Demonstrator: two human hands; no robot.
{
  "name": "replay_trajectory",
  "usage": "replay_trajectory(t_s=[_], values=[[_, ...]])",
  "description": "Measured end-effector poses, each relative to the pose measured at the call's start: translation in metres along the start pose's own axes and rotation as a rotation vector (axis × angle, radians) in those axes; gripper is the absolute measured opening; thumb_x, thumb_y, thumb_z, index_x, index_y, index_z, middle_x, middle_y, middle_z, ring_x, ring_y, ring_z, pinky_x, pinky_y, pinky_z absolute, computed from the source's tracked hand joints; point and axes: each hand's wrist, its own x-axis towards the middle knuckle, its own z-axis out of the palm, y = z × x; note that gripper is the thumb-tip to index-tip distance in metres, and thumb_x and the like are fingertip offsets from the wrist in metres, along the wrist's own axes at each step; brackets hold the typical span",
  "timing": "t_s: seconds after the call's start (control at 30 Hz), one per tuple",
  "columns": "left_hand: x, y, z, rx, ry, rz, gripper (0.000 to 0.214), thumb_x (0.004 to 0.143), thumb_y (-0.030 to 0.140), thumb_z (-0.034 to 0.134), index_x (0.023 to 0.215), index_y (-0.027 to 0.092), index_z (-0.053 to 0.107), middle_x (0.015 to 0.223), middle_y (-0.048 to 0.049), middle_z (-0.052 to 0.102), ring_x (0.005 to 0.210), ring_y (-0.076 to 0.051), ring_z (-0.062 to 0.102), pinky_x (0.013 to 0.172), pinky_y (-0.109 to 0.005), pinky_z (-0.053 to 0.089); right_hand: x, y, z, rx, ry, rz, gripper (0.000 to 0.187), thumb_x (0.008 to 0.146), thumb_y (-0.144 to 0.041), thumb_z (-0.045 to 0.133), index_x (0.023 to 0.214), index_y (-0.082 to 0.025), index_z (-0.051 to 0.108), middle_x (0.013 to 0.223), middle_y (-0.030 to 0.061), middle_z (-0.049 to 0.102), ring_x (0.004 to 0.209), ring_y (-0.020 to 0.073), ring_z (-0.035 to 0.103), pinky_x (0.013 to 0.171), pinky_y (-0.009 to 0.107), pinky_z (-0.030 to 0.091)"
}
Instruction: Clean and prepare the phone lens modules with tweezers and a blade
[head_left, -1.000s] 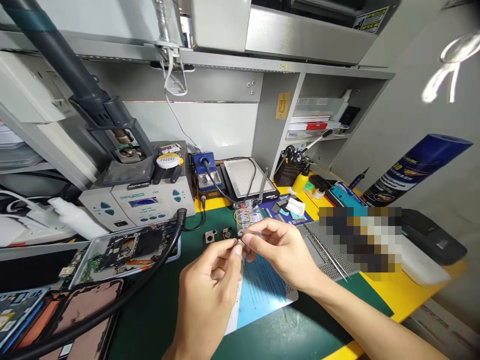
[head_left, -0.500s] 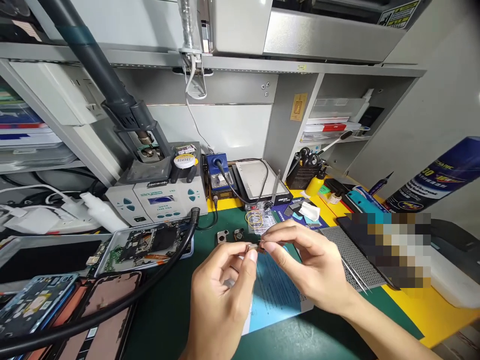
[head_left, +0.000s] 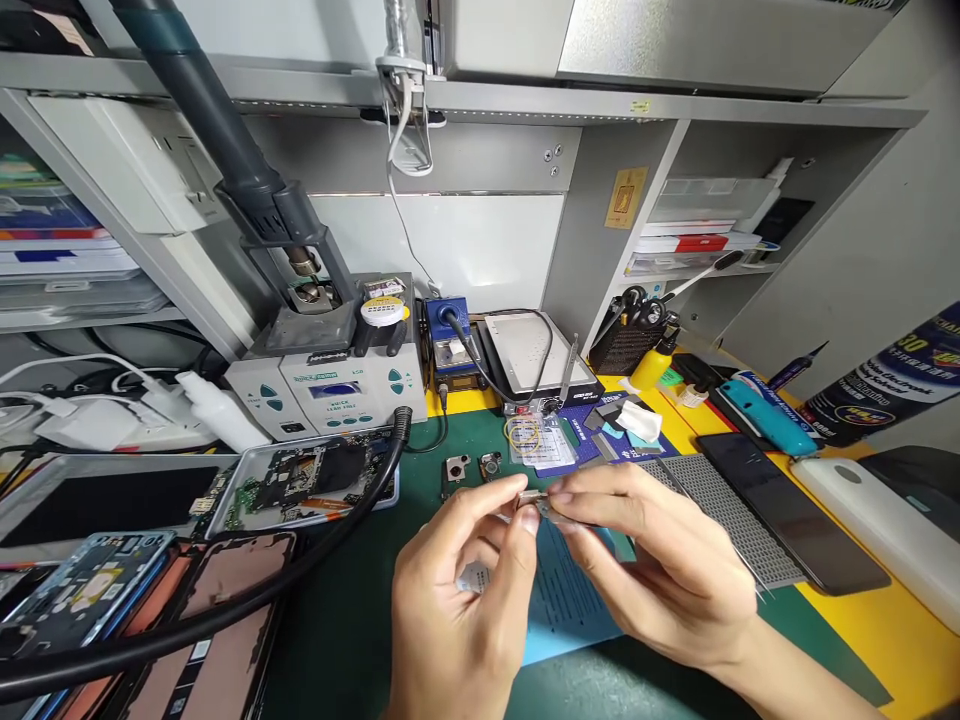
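Observation:
My left hand (head_left: pixel 457 600) and my right hand (head_left: pixel 660 570) meet over the green mat (head_left: pixel 352 620), fingertips pinched together on a small metal part (head_left: pixel 534 500). Both hands grip it from opposite sides, just above a blue card (head_left: pixel 566 600). Another small piece seems tucked in my left palm, too small to name. Two little camera modules (head_left: pixel 472 468) lie on the mat just beyond my fingers.
A tray with a phone circuit board (head_left: pixel 300 480) sits left, opened phone bodies (head_left: pixel 150 620) in front of it. A hot-air station (head_left: pixel 330 385) with a black hose (head_left: pixel 225 610) stands behind. Tweezers on a grey perforated pad (head_left: pixel 720 510), a dark phone (head_left: pixel 795 515) and a spray can (head_left: pixel 892 375) are right.
The view has swung left and down. Both hands have drifted slightly right and lower in view, still pinching the small part between them.

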Motion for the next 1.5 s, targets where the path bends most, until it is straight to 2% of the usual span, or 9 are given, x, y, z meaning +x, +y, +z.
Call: replay_trajectory(t_s=[0.23,0.33,0.97,1.5], values=[[-0.0011,-0.0043,-0.0021,0.041,-0.055,0.182,0.016,0.091,0.022,0.069,0.104,0.022,0.079,0.073,-0.0001,0.075,0.058,-0.013,0.068,0.056,-0.021,0.058,-0.0022,0.0018,-0.0013,-0.010,0.009,-0.046,0.031,0.085,0.005,0.063,0.110,-0.013,0.068,0.095,0.0103,0.075,0.089,0.0151,0.075,0.079,0.024,0.062],[-0.0009,-0.0047,-0.0032,0.069,-0.054,0.217,0.017,0.092,0.019,0.068,0.105,0.024,0.078,0.073,0.0019,0.075,0.058,-0.011,0.068,0.057,-0.019,0.057,-0.0027,0.0027,-0.0013,-0.002,-0.001,-0.048,0.031,0.084,0.007,0.063,0.109,-0.011,0.068,0.097,0.0112,0.075,0.093,0.0149,0.074,0.082,0.024,0.061],[0.0003,-0.0067,-0.0043,0.059,-0.062,0.241,0.019,0.093,0.017,0.068,0.106,0.028,0.078,0.076,0.0039,0.077,0.059,-0.009,0.070,0.058,-0.017,0.058,-0.0041,0.0052,-0.0018,-0.053,-0.022,-0.105,0.028,0.085,0.007,0.065,0.109,-0.006,0.069,0.097,0.0136,0.074,0.091,0.0158,0.073,0.079,0.026,0.061],[-0.0007,-0.0076,-0.0042,0.089,-0.055,0.287,0.023,0.093,0.015,0.067,0.108,0.028,0.078,0.090,0.0024,0.077,0.065,-0.010,0.072,0.062,-0.018,0.060,-0.0018,0.0013,-0.0043,-0.141,-0.024,-0.118,0.022,0.088,0.003,0.064,0.103,-0.009,0.073,0.093,0.0112,0.075,0.085,0.0129,0.074,0.079,0.021,0.060]])
